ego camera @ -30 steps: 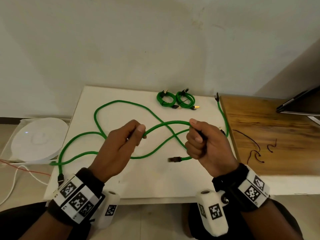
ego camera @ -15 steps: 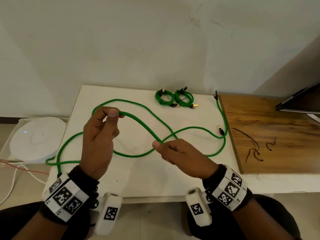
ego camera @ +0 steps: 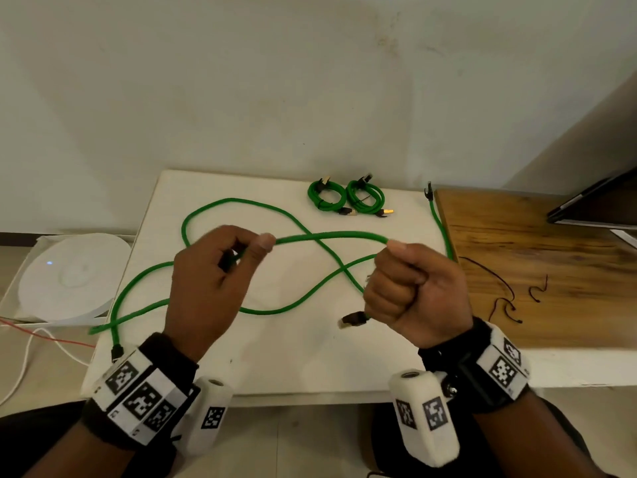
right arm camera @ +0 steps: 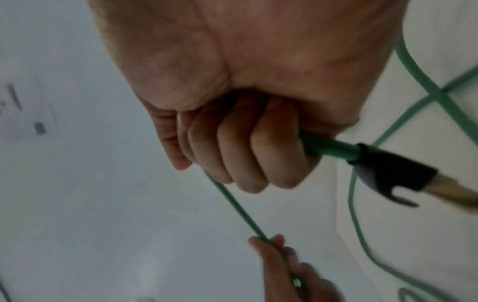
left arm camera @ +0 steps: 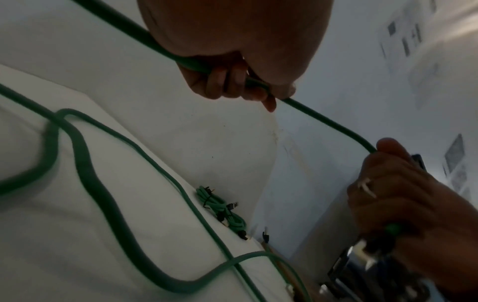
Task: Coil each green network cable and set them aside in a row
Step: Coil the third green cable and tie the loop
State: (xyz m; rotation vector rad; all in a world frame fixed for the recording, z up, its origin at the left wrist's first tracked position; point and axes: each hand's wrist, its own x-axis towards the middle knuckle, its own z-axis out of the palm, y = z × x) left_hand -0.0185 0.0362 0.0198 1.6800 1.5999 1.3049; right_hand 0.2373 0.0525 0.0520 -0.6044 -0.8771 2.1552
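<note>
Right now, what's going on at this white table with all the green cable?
A person is coiling a long green network cable. The right hand grips it in a fist near its black-booted plug; the left hand pinches it further along, a straight span held between them. The rest lies looped on the white table. Two finished green coils sit side by side at the back.

The green cable (ego camera: 331, 236) is vanishing inside the fist of the right hand (ego camera: 417, 291), while motion is blurring the left hand (right arm camera: 292, 267) in the right wrist view.
</note>
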